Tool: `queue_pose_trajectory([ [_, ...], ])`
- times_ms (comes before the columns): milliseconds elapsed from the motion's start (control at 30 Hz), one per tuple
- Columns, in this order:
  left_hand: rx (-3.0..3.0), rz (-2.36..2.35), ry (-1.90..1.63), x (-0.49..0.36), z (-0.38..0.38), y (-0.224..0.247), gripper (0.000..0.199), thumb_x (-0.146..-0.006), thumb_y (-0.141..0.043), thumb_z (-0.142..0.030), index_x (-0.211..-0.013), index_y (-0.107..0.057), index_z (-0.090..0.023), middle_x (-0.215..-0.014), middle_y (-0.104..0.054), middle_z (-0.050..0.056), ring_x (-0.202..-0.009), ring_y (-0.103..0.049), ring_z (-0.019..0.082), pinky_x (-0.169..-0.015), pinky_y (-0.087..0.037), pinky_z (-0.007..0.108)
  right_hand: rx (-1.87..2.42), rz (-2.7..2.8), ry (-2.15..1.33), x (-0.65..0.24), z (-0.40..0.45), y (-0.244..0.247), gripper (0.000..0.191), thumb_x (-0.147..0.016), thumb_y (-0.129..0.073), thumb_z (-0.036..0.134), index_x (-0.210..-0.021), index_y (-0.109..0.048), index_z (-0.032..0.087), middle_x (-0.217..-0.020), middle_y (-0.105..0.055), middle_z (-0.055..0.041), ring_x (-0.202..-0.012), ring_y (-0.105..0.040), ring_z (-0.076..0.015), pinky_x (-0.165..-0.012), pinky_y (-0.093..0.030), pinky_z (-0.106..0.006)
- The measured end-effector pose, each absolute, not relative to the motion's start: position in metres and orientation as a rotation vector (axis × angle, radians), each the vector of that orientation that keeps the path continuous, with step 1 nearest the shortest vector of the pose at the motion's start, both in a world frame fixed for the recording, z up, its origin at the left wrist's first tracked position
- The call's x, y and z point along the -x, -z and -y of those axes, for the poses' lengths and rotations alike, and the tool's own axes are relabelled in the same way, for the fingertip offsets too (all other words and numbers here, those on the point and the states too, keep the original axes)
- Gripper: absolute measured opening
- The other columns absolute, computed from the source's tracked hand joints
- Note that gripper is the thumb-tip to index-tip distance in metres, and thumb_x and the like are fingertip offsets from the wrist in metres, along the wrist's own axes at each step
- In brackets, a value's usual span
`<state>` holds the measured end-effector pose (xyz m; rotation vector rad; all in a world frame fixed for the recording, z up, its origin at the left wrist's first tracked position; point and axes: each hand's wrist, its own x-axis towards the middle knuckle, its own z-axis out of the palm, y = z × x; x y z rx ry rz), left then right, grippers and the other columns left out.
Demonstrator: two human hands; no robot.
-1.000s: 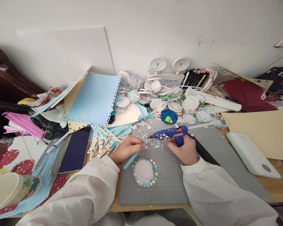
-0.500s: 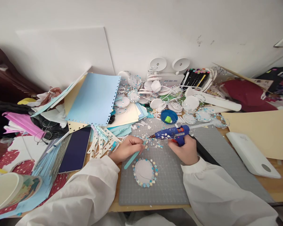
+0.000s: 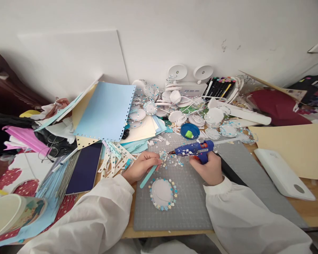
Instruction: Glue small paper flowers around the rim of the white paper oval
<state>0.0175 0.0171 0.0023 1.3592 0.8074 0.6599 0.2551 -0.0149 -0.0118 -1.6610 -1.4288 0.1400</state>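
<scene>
My right hand (image 3: 207,168) is wrapped round the handle of a blue hot glue gun (image 3: 192,150), whose nozzle points left. A pale glue stick (image 3: 228,140) sticks out of its back. My left hand (image 3: 144,165) pinches a flat turquoise stick (image 3: 148,175) that slants down to the left. The tip of the nozzle is a short way right of the left fingertips. Small paper stars (image 3: 176,162) in blue, white and cream lie loose around the nozzle. In front of both hands, a white disc ringed with stars (image 3: 162,194) rests on the grey cutting mat (image 3: 190,211).
A blue dish (image 3: 185,137) holding a green piece stands behind the glue gun. Star-trimmed discs (image 3: 214,115) pile up along the wall. Left are blue card (image 3: 104,111), punched strips and a phone (image 3: 84,169). A white power bank (image 3: 283,173) lies right, a paper cup (image 3: 13,215) lower left.
The glue gun has shifted very slightly right. The turquoise stick and my left fingers have tilted a little; the star-ringed disc has not moved.
</scene>
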Motion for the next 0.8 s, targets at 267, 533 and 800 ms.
queue_pose_trajectory([
  [267, -1.365, -0.789, -0.641, -0.0173, -0.0163, -0.0026, 0.033, -0.075, -0.058, -0.032, -0.048, -0.048, -0.015, -0.045, -0.038, -0.004, -0.046, -0.032, 0.008, -0.047, -0.022, 0.024, 1.675, 1.433, -0.15, -0.2545, 0.0147, 0.0114, 0.022, -0.059, -0.062, 0.037, -0.052, -0.048, 0.021, -0.04, -0.046, 0.0051, -0.04, -0.043, -0.0119, -0.046, -0.041, -0.026],
  [533, -1.365, -0.774, -0.653, -0.0167, -0.0164, -0.0017, 0.033, -0.076, -0.058, -0.031, -0.049, -0.048, -0.015, -0.046, -0.038, -0.003, -0.046, -0.032, 0.008, -0.046, -0.023, 0.024, 1.673, 1.477, -0.121, -0.2554, 0.015, 0.0126, 0.018, -0.058, -0.059, 0.036, -0.055, -0.051, 0.02, -0.041, -0.047, 0.0042, -0.04, -0.044, -0.013, -0.047, -0.04, -0.027],
  [800, -1.349, -0.783, -0.66, -0.0181, -0.0157, -0.0048, 0.033, -0.074, -0.058, -0.03, -0.047, -0.047, -0.014, -0.044, -0.036, -0.004, -0.044, -0.03, 0.007, -0.046, -0.021, 0.024, 1.695, 1.48, -0.117, -0.2558, 0.0143, 0.0143, 0.018, -0.058, -0.058, 0.037, -0.058, -0.054, 0.02, -0.042, -0.049, 0.0032, -0.041, -0.048, -0.0148, -0.049, -0.041, -0.028],
])
